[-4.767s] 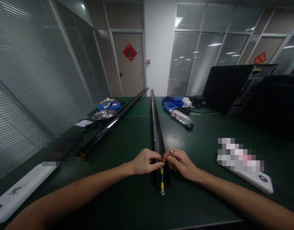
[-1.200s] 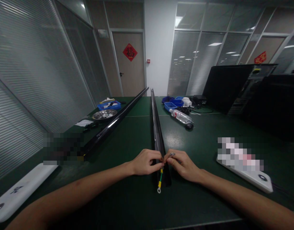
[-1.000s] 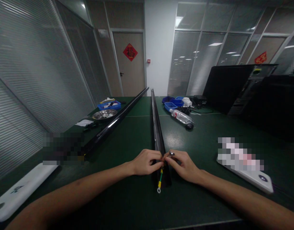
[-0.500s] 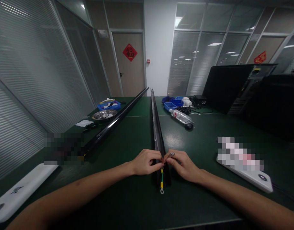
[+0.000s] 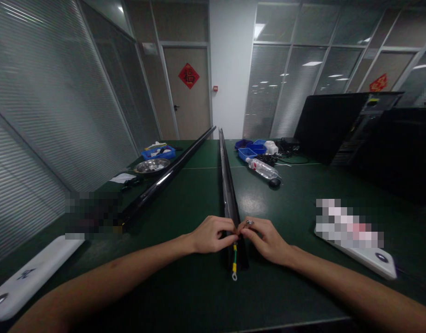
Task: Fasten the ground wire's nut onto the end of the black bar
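Note:
A long black metal channel (image 5: 230, 196) runs away from me along the green table. Over its near end both of my hands meet, fingertips almost touching. My left hand (image 5: 213, 233) is closed in a pinch at the upper end of a short green-and-yellow ground wire (image 5: 234, 259). The wire's lower ring terminal dangles free toward me; its upper terminal is hidden under my fingers. My right hand (image 5: 265, 238), with a ring on one finger, also pinches at this spot, and whatever lies between its fingertips is too small to make out.
A second black channel (image 5: 164, 179) lies at the left. Beyond it are a metal bowl (image 5: 152, 166) and a blue tray (image 5: 159, 153). To the right are a plastic bottle (image 5: 264, 170), blue bins (image 5: 247, 154) and a white device (image 5: 383, 262). Another white device (image 5: 32, 277) is at left.

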{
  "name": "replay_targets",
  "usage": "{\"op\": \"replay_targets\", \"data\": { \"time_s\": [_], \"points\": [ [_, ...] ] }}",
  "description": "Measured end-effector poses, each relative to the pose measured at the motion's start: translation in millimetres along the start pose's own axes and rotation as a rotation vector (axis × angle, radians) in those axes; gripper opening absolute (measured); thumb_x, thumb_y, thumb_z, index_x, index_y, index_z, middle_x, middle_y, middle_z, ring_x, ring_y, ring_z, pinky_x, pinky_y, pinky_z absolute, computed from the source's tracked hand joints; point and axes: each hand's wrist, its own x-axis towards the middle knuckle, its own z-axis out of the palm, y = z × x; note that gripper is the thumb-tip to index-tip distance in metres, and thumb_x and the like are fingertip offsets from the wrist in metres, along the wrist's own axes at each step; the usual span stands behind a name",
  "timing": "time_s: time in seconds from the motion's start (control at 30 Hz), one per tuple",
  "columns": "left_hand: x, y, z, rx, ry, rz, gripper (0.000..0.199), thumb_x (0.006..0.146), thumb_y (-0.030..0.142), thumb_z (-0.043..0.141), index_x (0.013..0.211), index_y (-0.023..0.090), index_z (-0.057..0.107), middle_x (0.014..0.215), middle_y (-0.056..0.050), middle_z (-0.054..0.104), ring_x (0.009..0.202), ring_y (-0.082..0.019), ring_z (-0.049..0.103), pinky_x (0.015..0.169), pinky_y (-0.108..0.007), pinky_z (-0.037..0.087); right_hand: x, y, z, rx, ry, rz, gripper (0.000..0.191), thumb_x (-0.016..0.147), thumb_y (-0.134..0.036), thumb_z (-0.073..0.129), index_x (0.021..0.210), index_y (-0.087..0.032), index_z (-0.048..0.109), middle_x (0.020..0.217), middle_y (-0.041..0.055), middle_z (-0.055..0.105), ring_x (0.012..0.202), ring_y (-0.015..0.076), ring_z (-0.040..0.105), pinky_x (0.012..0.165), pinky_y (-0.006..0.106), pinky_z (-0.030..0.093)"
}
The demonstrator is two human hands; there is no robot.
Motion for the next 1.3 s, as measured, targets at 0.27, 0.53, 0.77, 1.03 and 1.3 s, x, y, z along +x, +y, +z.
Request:
{"op": "replay_targets", "data": {
  "time_s": [0.27,0.53,0.77,1.03,1.3],
  "points": [
    [0.3,1.4,0.0,-0.005,0.009,0.011,0.022,0.101,0.027,0.056,0.087,0.014,0.067,0.081,0.000,0.057,0.061,-0.009,0.049,0.059,-0.021,0.036,0.1,-1.7,-1.2,-0.002,-0.013,0.004,0.024,0.108,-0.029,0.050,0.098,-0.017,0.069,0.088,0.0059,0.069,0.079,0.0184,0.066,0.075,0.030,0.052],
    [0.6,0.3,0.4,0.009,0.005,0.007,0.023,0.102,0.027,0.053,0.088,0.015,0.067,0.083,0.000,0.060,0.062,-0.010,0.051,0.060,-0.021,0.037,-1.3,-3.6,0.6,-0.034,0.004,0.029,0.021,0.107,-0.027,0.053,0.099,-0.017,0.069,0.085,0.0041,0.069,0.075,0.0171,0.066,0.073,0.028,0.052],
    [-0.5,0.0,-0.1,0.018,-0.003,-0.009,0.021,0.100,0.029,0.058,0.088,0.015,0.067,0.082,0.000,0.060,0.060,-0.009,0.049,0.059,-0.021,0.036,0.0,-2.5,-0.9,0.002,-0.003,-0.009,0.023,0.108,-0.026,0.050,0.099,-0.017,0.069,0.090,0.0059,0.071,0.080,0.0184,0.068,0.077,0.030,0.054],
    [-0.5,-2.0,2.1,-0.007,0.012,0.015,0.027,0.105,0.029,0.051,0.087,0.015,0.066,0.082,-0.001,0.059,0.066,-0.011,0.053,0.064,-0.021,0.038,-1.7,-1.4,0.7,-0.046,0.018,0.044,0.020,0.106,-0.028,0.055,0.100,-0.017,0.070,0.084,0.0040,0.069,0.074,0.0171,0.066,0.071,0.028,0.051],
    [-0.3,-3.3,2.0,-0.007,-0.012,0.006,0.024,0.103,0.028,0.055,0.090,0.015,0.069,0.087,-0.001,0.062,0.064,-0.009,0.052,0.061,-0.021,0.037,-0.9,-2.3,-0.1,-0.018,0.004,0.010,0.023,0.108,-0.027,0.051,0.098,-0.017,0.070,0.087,0.0048,0.070,0.077,0.0175,0.067,0.074,0.029,0.053]
  ]
}}
